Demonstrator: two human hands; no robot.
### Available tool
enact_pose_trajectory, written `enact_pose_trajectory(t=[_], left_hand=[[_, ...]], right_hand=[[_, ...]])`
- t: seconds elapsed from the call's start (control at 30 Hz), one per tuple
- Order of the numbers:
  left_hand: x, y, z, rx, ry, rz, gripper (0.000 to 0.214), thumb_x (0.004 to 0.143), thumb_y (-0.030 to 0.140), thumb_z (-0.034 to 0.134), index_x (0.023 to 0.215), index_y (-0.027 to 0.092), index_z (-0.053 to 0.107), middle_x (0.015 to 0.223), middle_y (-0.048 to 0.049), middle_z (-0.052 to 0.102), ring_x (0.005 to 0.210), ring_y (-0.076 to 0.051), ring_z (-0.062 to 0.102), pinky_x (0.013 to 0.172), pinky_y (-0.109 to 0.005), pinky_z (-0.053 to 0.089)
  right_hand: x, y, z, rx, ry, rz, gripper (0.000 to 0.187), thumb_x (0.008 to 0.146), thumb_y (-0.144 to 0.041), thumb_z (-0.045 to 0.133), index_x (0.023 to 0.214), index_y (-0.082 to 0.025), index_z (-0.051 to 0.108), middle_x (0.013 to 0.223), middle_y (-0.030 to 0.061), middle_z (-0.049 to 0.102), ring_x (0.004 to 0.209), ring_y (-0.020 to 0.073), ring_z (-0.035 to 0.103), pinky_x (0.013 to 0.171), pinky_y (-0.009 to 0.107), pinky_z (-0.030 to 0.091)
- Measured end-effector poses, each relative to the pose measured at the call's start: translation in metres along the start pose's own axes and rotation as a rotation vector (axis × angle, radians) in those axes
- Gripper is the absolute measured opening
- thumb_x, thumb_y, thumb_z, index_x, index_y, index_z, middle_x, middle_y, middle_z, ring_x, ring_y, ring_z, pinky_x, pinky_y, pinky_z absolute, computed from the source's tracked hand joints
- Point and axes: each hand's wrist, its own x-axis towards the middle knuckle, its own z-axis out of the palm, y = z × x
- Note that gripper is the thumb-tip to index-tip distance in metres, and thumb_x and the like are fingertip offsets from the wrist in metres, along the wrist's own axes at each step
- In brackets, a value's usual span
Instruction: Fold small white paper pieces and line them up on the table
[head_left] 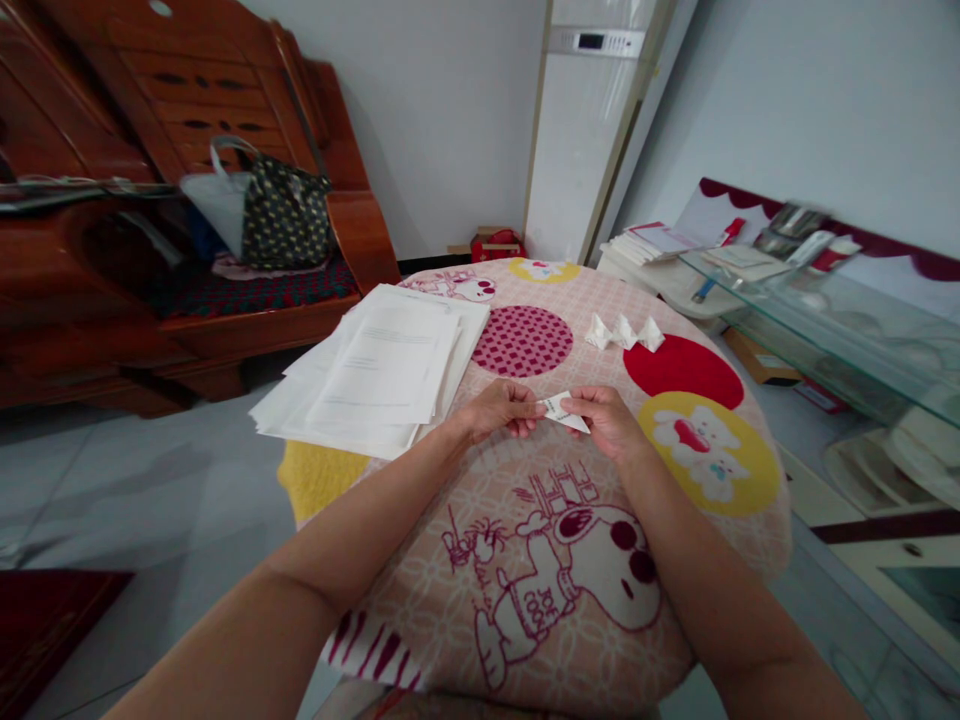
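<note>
Head view: small folded paper (561, 409) pinched two-handed

Inspected in the room: the paper is held above the patterned tablecloth (435, 570). The left hand (504, 408) grips one end, the right hand (604, 420) the other. Three folded white pieces (624, 333) lie beyond. In my judgement, edges should be matched before any crease is pressed, with a light touch at the corners lest they tear.

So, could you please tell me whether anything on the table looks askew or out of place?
The paper stack on the left of the table looks askew: its sheets are fanned unevenly, and a corner seems to overhang the edge. Nothing looks spilled.
</note>
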Motion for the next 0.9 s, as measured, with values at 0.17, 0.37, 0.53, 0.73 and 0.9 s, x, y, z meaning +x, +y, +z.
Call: enact_pose_trajectory(t=[0.17, 0.37, 0.53, 0.73, 0.9], left_hand=[[-0.0006, 0.0002, 0.0021, 0.017, 0.03, 0.04, 0.04, 0.073, 0.045, 0.084, 0.066, 0.013, 0.061, 0.053, 0.0012, 0.061, 0.045, -0.006, 0.053, 0.043, -0.016, 0.038], [0.0006, -0.0022, 0.0031, -0.057, 0.06, 0.026, 0.038, 0.079, 0.044, 0.079, 0.068, 0.012, 0.061, 0.056, -0.0005, 0.063, 0.045, -0.006, 0.056, 0.045, -0.017, 0.041], [0.002, -0.0044, 0.004, -0.029, 0.099, 0.081, 0.04, 0.086, 0.046, 0.072, 0.069, 0.014, 0.057, 0.054, 0.0014, 0.061, 0.043, -0.006, 0.054, 0.042, -0.016, 0.038], [0.0024, -0.004, 0.0072, -0.107, 0.134, 0.088, 0.043, 0.087, 0.052, 0.071, 0.075, 0.011, 0.063, 0.065, -0.0033, 0.069, 0.053, -0.009, 0.063, 0.054, -0.019, 0.05], [0.0027, -0.0051, 0.0082, -0.263, 0.213, 0.06, 0.03, 0.089, 0.04, 0.072, 0.088, 0.01, 0.067, 0.08, -0.0076, 0.075, 0.067, -0.012, 0.07, 0.063, -0.023, 0.057]], right_hand=[[0.0011, 0.0018, 0.0004, -0.011, 0.032, -0.003, 0.032, 0.057, -0.042, 0.083, 0.058, -0.017, 0.064, 0.051, 0.0006, 0.06, 0.042, 0.0103, 0.048, 0.039, 0.022, 0.034], [-0.0003, 0.0009, 0.0032, 0.001, 0.055, -0.062, 0.032, 0.059, -0.043, 0.083, 0.057, -0.017, 0.063, 0.051, 0.0, 0.059, 0.044, 0.0101, 0.047, 0.042, 0.023, 0.033], [-0.0011, -0.0005, 0.0067, -0.001, 0.061, -0.058, 0.033, 0.058, -0.045, 0.082, 0.056, -0.019, 0.062, 0.052, 0.0006, 0.06, 0.045, 0.0112, 0.047, 0.042, 0.024, 0.034], [0.0023, 0.0026, 0.0075, 0.028, 0.118, -0.066, 0.034, 0.057, -0.046, 0.081, 0.06, -0.019, 0.062, 0.056, 0.0007, 0.06, 0.046, 0.0118, 0.048, 0.042, 0.025, 0.037], [0.0055, 0.0064, 0.0076, -0.002, 0.261, -0.171, 0.032, 0.063, -0.046, 0.077, 0.06, -0.02, 0.06, 0.055, -0.0006, 0.057, 0.048, 0.0124, 0.047, 0.046, 0.027, 0.037]])
